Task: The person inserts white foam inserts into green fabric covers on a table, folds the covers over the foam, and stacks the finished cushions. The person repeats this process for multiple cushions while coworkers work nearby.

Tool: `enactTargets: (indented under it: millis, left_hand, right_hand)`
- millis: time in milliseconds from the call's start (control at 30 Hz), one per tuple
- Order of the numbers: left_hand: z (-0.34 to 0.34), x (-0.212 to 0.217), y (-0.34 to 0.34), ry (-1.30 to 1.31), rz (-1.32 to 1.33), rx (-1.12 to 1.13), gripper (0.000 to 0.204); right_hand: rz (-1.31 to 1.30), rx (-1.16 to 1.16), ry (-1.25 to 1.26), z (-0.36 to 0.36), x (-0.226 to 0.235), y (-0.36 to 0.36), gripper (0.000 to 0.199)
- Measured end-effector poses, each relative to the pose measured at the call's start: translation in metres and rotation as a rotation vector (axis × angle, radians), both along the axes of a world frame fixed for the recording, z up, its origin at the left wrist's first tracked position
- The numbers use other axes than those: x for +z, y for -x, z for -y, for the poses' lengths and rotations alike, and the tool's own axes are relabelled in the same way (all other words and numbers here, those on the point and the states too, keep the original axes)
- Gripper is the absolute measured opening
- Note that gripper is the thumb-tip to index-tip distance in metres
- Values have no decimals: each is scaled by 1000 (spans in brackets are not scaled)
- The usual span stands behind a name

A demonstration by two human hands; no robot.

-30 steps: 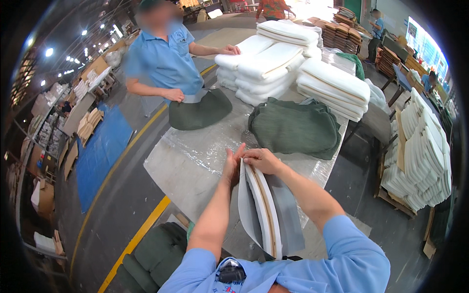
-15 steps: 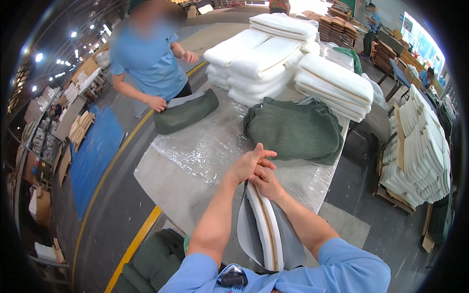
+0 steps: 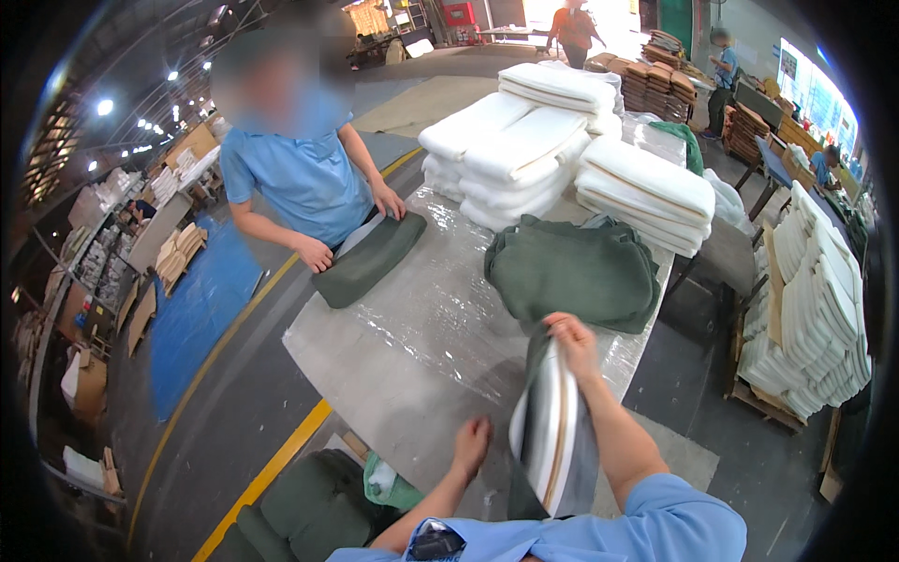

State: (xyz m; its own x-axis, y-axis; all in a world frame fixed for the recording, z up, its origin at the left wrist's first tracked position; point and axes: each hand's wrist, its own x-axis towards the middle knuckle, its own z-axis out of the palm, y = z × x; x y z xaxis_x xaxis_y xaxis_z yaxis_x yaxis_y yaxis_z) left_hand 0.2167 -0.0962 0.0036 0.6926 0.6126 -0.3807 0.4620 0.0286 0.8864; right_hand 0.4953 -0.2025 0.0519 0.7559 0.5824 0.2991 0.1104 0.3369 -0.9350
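In front of me on the table stands a white foam pad (image 3: 552, 440) on its edge, with a tan strip along it. A fabric cover (image 3: 536, 361), dark green outside and grey inside, wraps around the pad. My right hand (image 3: 573, 343) is closed on the cover at the pad's far end. Left of the pad and apart from it, my left hand (image 3: 473, 444) is curled closed over the table, and nothing shows in it. Just beyond my right hand lies a stack of dark green covers (image 3: 573, 272).
White foam pads (image 3: 520, 145) are stacked at the table's (image 3: 375, 365) far side. Across at the left, a co-worker (image 3: 295, 183) has both hands on a green cover (image 3: 375, 258). Green padded pieces (image 3: 314, 506) sit low at the left. A loaded pallet (image 3: 805, 309) stands right.
My hands were together at the pad's far end and have parted. My left hand has drawn back toward me; my right grips the cover. The co-worker's second hand has come down onto their cover.
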Motion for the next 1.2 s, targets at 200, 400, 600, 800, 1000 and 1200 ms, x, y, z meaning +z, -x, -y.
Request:
enactTargets:
  millis: [200, 400, 600, 800, 1000, 1200]
  left_hand:
    - [109, 19, 120, 1165, -233, 142, 85]
    - [89, 34, 124, 936, 134, 306, 65]
    - [5, 101, 155, 411, 453, 289, 47]
    - [4, 74, 155, 166, 276, 355, 47]
    - [42, 83, 204, 138, 385, 285, 35]
    - [57, 62, 246, 163, 233, 110, 22]
  right_hand:
    - [-182, -443, 23, 101, -29, -20, 28]
    - [-598, -330, -245, 171, -6, 26, 14]
    - [-649, 15, -149, 250, 32, 83, 73]
    - [-491, -58, 252, 222, -11, 131, 66]
    - [-492, 28, 143, 260, -14, 154, 40]
    - [-694, 89, 538, 254, -11, 132, 41]
